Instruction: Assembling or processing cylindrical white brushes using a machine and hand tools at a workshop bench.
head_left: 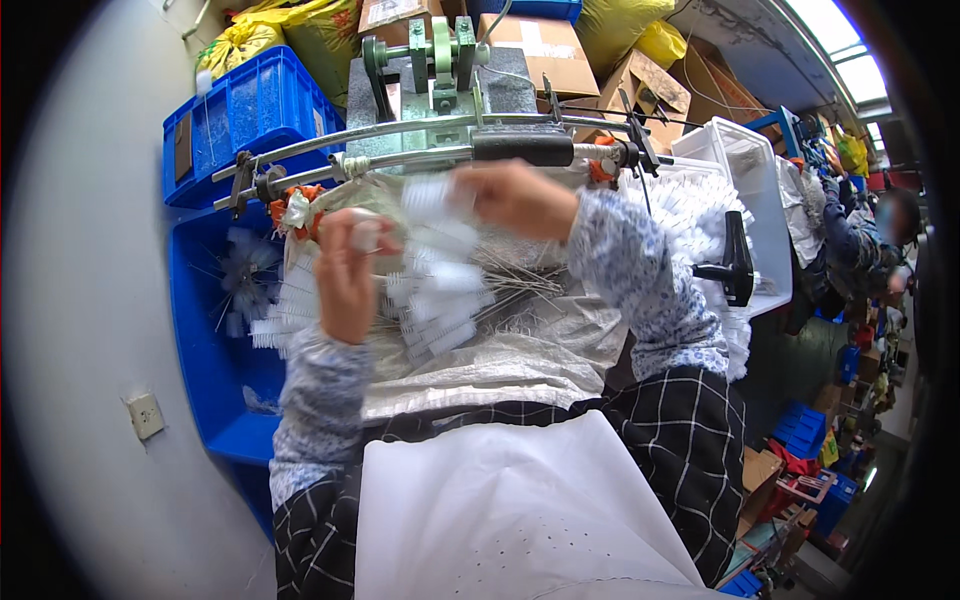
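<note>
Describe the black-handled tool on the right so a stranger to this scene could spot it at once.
Start at the green machine at the top and follow its long metal rods to the right, to the white plastic bin. The black-handled tool stands at the bin's near edge, the only dark shape among white bristle brushes.

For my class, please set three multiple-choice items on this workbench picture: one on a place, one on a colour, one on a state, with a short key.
1. Where does the heap of white bristle brushes with wire stems lie?
A. in front of the green metal machine
B. on the floor
C. inside a cardboard box

2. What colour is the plastic crate at upper left?
A. red
B. blue
C. grey

3. What is the left hand doing?
A. resting flat
B. pointing
C. gripping brushes

Key: A, the heap sits before the machine; B, its walls are blue; C, the fingers curl round the brushes.
</note>
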Tool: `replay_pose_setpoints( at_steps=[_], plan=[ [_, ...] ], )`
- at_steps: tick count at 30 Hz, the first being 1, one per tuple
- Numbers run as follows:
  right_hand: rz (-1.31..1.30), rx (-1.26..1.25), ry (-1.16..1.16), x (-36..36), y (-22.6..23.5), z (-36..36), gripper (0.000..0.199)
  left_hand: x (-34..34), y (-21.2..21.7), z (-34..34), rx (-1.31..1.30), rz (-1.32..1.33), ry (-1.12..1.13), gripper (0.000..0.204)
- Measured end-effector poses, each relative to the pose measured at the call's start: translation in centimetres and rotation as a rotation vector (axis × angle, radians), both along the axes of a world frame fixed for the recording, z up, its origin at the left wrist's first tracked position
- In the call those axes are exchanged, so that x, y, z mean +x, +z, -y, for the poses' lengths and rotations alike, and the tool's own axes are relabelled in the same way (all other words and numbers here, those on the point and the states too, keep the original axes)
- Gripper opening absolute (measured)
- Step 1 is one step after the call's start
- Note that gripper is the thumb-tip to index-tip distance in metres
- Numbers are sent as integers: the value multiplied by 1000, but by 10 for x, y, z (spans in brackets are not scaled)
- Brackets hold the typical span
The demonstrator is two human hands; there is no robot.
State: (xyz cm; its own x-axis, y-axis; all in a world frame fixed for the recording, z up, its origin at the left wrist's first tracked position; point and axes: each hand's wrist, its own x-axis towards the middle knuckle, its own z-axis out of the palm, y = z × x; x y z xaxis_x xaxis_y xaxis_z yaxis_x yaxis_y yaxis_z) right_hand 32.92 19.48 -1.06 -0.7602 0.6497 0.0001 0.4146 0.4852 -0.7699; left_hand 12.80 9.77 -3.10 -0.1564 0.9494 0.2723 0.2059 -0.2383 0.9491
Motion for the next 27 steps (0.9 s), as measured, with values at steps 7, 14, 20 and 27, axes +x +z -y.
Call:
replay_pose_setpoints(
  at_steps=[7, 14, 20, 27],
  plan=[
    [455, 628, -668, 35, -36, -102, 26, -140, -47, 50, -279, -981, 289, 17],
    [501, 555, -650, 29, -39, -114, 29, -129, -34, 51, -482, -568, 234, 13],
    [404, 550, -627, 29, -43, -118, 29, -136, -34, 46, -280, -451, 384, 15],
    [597, 464, -594, 24, -47, -128, 43, -151, 3, 43, 72, -365, 459, 30]
  ],
)
